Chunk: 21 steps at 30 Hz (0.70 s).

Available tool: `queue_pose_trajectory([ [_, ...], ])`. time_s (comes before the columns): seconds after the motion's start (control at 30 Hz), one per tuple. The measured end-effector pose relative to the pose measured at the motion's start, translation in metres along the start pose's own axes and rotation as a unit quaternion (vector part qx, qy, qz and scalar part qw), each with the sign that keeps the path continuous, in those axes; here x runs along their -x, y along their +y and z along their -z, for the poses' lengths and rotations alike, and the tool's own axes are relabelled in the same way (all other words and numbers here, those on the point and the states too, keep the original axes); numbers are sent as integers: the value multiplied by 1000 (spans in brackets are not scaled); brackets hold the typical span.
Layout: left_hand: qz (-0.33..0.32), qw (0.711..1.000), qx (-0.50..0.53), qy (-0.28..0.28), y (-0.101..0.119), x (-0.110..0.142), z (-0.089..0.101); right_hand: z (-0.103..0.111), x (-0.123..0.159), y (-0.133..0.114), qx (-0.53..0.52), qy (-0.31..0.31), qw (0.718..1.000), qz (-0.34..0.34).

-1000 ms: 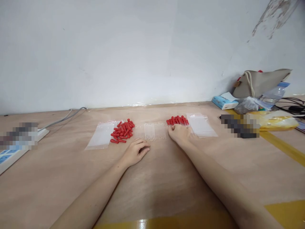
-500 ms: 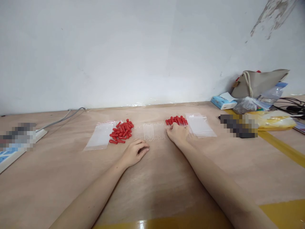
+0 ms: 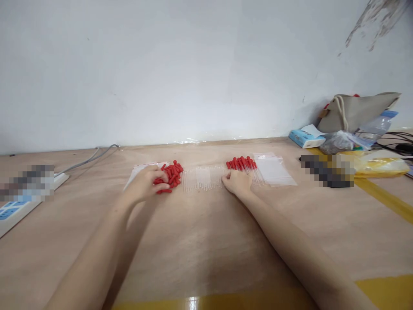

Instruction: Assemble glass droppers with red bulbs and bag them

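My left hand [image 3: 147, 183] is over the left side of a pile of red rubber dropper bulbs [image 3: 174, 174]; its fingers are apart and nothing shows between them. To the right of the pile lies a row of thin clear glass tubes [image 3: 190, 180]. At this row's right end is my right hand [image 3: 238, 181], thumb and forefinger drawn together; whatever they pinch is too small to make out. Just beyond that hand, several tubes with red bulbs on their ends, droppers [image 3: 241, 162], lie side by side, partly covered by the hand.
Clear zip bags lie at both sides, one [image 3: 272, 168] right of the droppers, another [image 3: 137, 170] partly under my left hand. A power strip [image 3: 19, 211] is far left. Right are a tissue pack [image 3: 306, 137], a pixelated dark object [image 3: 325, 172] and a beige bag [image 3: 361, 114].
My left hand has moved left and away from me, from in front of the tubes to the red bulbs, and its fingers have spread. My right hand has barely moved.
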<state>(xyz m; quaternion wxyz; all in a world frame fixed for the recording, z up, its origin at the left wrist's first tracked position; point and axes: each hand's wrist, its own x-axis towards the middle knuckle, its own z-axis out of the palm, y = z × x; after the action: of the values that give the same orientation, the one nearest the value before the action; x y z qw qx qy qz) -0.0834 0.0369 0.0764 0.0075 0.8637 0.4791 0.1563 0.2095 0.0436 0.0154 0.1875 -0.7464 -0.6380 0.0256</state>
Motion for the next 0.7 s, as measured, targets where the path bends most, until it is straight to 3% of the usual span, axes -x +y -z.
queue_pose_trajectory([
  [0.1, 57, 997, -29, -31, -36, 11, 19, -1, -1, -1, 1, -10, 1000, -8],
  [0.23, 64, 996, 6, -61, -55, 19, 8, -6, 0, -1, -1, 4, 1000, -8],
  [0.47, 57, 994, 48, -75, -60, 16, -14, -6, 5, 1, -45, 66, 997, 1],
  [0.6, 54, 995, 59, -51, -56, 17, -8, -7, 11, 8, -80, 118, 990, 19],
  [0.7, 48, 992, 100, -61, -38, 14, 2, -9, 17, 16, -124, 139, 981, 48],
])
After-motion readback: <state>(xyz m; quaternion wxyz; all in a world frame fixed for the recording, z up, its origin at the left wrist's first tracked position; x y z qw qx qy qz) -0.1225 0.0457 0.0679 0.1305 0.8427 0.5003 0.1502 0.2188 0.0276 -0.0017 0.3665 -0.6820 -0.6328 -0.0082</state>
